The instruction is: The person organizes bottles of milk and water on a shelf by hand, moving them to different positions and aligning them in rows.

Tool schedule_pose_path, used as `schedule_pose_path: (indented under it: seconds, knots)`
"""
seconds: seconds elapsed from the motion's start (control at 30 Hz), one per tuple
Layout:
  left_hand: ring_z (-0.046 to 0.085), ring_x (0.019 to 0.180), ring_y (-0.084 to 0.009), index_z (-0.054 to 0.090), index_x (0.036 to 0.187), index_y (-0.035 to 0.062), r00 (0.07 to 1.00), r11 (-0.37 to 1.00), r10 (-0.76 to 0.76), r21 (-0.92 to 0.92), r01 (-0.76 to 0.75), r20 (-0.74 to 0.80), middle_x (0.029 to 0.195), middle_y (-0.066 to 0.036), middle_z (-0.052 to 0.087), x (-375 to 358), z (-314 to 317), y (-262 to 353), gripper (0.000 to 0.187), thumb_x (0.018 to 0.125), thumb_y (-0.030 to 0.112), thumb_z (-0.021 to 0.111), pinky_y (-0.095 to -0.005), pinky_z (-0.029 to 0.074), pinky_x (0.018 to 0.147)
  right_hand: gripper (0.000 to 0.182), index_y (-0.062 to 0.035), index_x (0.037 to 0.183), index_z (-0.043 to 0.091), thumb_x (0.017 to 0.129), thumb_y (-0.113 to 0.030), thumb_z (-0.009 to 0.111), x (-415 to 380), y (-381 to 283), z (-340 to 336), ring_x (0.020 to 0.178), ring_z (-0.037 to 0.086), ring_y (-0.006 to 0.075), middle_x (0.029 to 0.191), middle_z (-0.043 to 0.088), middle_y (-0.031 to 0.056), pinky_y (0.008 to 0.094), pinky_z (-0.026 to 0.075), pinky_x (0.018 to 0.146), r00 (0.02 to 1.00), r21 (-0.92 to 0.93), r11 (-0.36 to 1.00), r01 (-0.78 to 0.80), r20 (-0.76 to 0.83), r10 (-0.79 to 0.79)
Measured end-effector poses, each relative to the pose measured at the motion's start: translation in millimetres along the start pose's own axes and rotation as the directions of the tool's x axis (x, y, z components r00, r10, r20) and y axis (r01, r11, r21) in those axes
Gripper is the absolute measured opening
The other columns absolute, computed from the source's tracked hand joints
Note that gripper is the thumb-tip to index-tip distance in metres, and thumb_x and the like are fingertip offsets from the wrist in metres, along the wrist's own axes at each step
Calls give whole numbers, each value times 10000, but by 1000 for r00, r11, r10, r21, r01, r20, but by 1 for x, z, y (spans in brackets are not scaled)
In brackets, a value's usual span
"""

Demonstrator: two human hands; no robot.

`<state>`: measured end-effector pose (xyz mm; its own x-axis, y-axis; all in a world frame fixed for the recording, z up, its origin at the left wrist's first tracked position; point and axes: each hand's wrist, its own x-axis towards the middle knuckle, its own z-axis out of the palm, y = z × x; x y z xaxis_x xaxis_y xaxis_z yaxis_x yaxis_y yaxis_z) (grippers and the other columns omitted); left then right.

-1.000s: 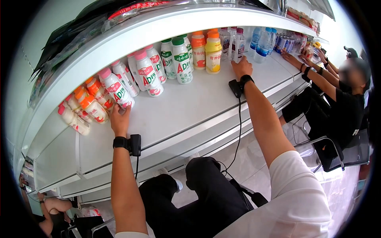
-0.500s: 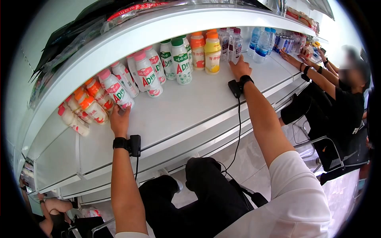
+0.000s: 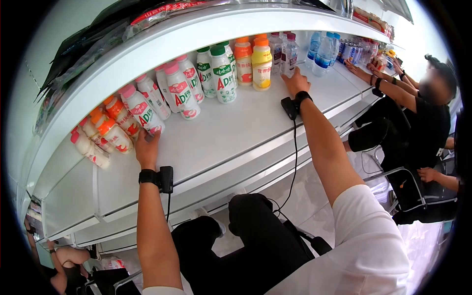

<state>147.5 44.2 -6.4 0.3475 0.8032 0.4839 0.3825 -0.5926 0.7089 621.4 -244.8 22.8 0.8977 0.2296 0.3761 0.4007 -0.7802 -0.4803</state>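
Observation:
My left hand [image 3: 146,150] rests on the white shelf, thumb and fingers apart, at the foot of a pink-capped white milk drink bottle [image 3: 141,110]. Its fingertips seem to touch the bottle's base, though contact is hard to tell. My right hand [image 3: 297,84] lies farther right, also with thumb and fingers spread, close to the base of a clear bottle with a purple cap [image 3: 289,53]. Left of that hand stands a yellow bottle with an orange cap [image 3: 261,66]. Green-capped bottles [image 3: 223,76] and another pink-capped bottle [image 3: 181,93] stand between my hands.
Orange-capped bottles [image 3: 115,136] and a small pink-capped bottle [image 3: 91,150] stand at left. Blue-capped water bottles [image 3: 323,55] and cans [image 3: 350,52] are at right. An upper shelf edge [image 3: 216,24] overhangs the row. A person in black [image 3: 425,123] sits at right, hands on the shelf.
My hands and the bottles keep their places; the view shifts slightly. At right, the seated person's head has lifted, and another hand shows behind that person.

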Motion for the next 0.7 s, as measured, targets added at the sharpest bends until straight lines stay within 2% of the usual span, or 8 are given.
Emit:
schedule_pose_path:
  seconds: [0.1, 0.2, 0.27, 0.4, 0.43, 0.53, 0.6, 0.7]
  knots:
    - [646, 1094, -287, 625, 1192, 43, 1000, 1000, 7, 29, -6, -29, 1160, -139, 694, -1, 1, 0, 483, 846, 364, 725, -374, 467, 952, 741, -49, 1314, 485, 810, -554, 683, 3, 2, 3, 1165, 573, 362, 1143, 680, 179, 478, 423, 969, 998, 30, 1000, 6, -60, -4]
    - [646, 1093, -290, 623, 1198, 53, 997, 996, -64, 62, 62, 36, 1159, -133, 695, 1, -1, 2, 486, 846, 374, 722, -377, 471, 942, 796, 2, 1299, 485, 789, -571, 700, -4, 6, 3, 1151, 569, 388, 1146, 668, 208, 462, 435, 980, 992, 94, 994, -46, -108, 57]
    - [645, 1098, -301, 613, 1213, 60, 1000, 997, -1, 79, 1, 1, 1156, -131, 695, 5, 2, -5, 504, 840, 383, 719, -393, 477, 928, 831, 27, 1298, 485, 776, -578, 711, -1, 9, 7, 1144, 565, 404, 1158, 656, 228, 451, 439, 992, 985, 143, 986, -81, -137, 101]
    - [644, 1087, -333, 590, 1246, 65, 999, 992, 5, 127, 0, -43, 1157, -146, 691, 1, 0, 8, 565, 818, 408, 726, -430, 488, 913, 756, 30, 1294, 511, 793, -500, 710, -19, 11, 14, 1145, 561, 419, 1202, 625, 252, 460, 436, 1010, 969, 184, 982, -36, -236, 80]
    - [644, 1083, -342, 585, 1253, 67, 999, 989, 11, 145, -3, -50, 1158, -151, 689, -2, 0, 12, 582, 811, 417, 729, -439, 491, 910, 678, 28, 1260, 541, 804, -450, 700, -28, 8, 12, 1123, 571, 426, 1193, 624, 260, 470, 449, 994, 966, 222, 974, -39, -242, 94]
    - [642, 1071, -360, 574, 1269, 72, 999, 957, -27, 289, 31, -17, 1159, -160, 685, -6, -3, 20, 621, 798, 444, 733, -457, 497, 906, 621, 17, 1221, 576, 806, -430, 696, -56, -1, 2, 1094, 585, 428, 1183, 628, 259, 475, 465, 969, 979, 248, 969, 4, -197, 46]
    - [644, 1064, -357, 587, 1252, 72, 999, 962, -48, 267, 48, -8, 1155, -159, 687, -4, -2, 17, 612, 798, 456, 732, -451, 501, 904, 539, -10, 1151, 619, 808, -420, 691, -73, -13, -4, 1080, 595, 416, 1079, 678, 222, 469, 475, 946, 983, 275, 961, -38, -164, 86]
    - [650, 1060, -348, 598, 1241, 78, 998, 972, -56, 227, 63, -36, 1147, -150, 692, -3, 0, 15, 583, 811, 449, 727, -448, 505, 896, 499, -39, 1127, 626, 807, -416, 692, -101, -36, -5, 1063, 599, 410, 1053, 689, 201, 469, 476, 935, 985, 247, 968, -52, -149, 91]
